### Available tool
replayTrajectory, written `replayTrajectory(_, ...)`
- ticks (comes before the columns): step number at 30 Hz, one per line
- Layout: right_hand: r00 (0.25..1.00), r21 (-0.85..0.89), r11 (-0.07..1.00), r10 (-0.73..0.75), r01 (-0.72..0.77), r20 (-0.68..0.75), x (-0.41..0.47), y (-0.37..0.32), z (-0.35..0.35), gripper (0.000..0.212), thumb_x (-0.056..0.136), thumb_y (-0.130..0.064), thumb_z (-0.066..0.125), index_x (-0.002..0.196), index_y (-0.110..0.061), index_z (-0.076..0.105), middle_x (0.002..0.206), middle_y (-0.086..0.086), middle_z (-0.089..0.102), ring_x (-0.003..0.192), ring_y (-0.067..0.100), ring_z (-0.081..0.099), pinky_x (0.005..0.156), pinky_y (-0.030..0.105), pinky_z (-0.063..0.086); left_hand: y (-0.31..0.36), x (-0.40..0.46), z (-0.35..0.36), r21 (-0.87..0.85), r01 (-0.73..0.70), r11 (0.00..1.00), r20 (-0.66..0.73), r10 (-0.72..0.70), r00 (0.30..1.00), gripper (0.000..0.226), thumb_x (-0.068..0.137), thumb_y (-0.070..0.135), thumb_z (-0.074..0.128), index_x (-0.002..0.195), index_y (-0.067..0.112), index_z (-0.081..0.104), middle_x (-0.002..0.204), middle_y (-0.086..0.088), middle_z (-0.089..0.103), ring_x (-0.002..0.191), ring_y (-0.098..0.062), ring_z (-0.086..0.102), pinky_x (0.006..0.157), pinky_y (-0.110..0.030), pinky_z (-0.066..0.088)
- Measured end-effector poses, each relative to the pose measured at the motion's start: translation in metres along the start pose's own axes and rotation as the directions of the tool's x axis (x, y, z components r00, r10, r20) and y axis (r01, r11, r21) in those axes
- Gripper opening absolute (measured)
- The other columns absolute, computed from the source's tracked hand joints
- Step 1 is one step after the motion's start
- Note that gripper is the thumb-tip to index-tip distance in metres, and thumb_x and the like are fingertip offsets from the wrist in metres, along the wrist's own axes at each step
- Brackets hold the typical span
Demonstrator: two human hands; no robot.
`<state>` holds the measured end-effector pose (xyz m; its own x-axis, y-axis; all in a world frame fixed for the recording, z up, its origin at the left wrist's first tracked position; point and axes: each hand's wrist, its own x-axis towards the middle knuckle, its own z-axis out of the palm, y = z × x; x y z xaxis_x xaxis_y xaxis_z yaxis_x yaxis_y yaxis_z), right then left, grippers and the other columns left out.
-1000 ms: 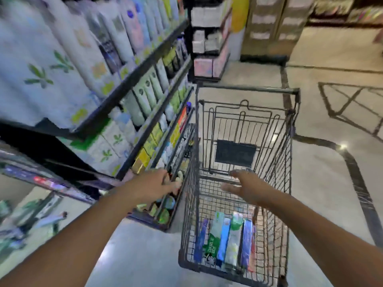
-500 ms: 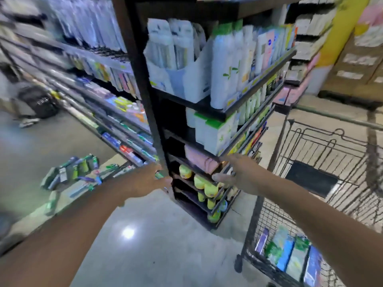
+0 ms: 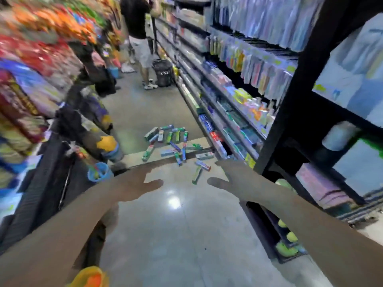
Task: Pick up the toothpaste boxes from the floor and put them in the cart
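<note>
Lying scattered on the floor (image 3: 186,235), the toothpaste boxes (image 3: 176,143) are beyond both hands.

The left hand (image 3: 134,183) and the right hand (image 3: 234,181) reach forward, both open with fingers spread and holding nothing. Shelves (image 3: 228,104) stand beside the right hand; a person (image 3: 138,27) stands far behind the boxes.

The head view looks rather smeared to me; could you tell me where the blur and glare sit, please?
Head view: motion blur is heaviest on the snack shelves at left; the toothpaste boxes on the floor stay legible as shapes, print unreadable; a bright glare spot sits on the polished floor between the left hand and right hand; wide-angle bending shows at the edges.
</note>
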<state>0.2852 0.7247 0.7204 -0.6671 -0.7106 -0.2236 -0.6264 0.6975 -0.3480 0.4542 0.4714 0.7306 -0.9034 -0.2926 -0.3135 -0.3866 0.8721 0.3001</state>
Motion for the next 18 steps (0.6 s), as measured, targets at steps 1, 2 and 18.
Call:
replayTrajectory(1, 0.999, 0.004, 0.999, -0.047, 0.047, 0.016, 0.012, -0.005, 0.002, 0.081, 0.084, -0.073, 0.051, 0.146, -0.022, 0.040, 0.147, 0.004, 0.046, 0.133, 0.029, 0.043, 0.105, 0.045, 0.037, -0.013, 0.004, 0.003, -0.024, 0.052, 0.998, 0.011, -0.052, 0.999, 0.123, 0.056, 0.098, 0.014, 0.138, 0.012, 0.046, 0.124, -0.009, 0.051, 0.115, -0.022, 0.049, 0.090, -0.026, 0.036)
replayTrajectory(2, 0.996, 0.024, 0.996, -0.081, 0.080, 0.023, 0.025, -0.008, 0.005, 0.080, 0.084, -0.072, 0.052, 0.146, -0.022, 0.041, 0.146, 0.004, 0.047, 0.133, 0.028, 0.044, 0.104, 0.044, 0.038, -0.025, 0.009, 0.005, -0.045, 0.115, 0.992, 0.035, -0.114, 0.993, 0.120, 0.060, 0.096, 0.019, 0.139, 0.010, 0.044, 0.135, -0.009, 0.049, 0.122, -0.022, 0.048, 0.099, -0.030, 0.038)
replayTrajectory(18, 0.952, 0.054, 0.960, -0.279, 0.275, 0.127, 0.296, 0.008, -0.033, 0.105, 0.060, -0.101, 0.022, 0.134, -0.033, 0.051, 0.132, -0.006, 0.056, 0.123, 0.020, 0.050, 0.098, 0.045, 0.046, -0.056, 0.193, -0.068, -0.127, 0.400, 0.908, -0.008, -0.404, 0.915, 0.068, 0.091, 0.061, 0.048, 0.141, 0.015, 0.041, 0.140, -0.008, 0.047, 0.122, -0.023, 0.050, 0.099, -0.034, 0.041)
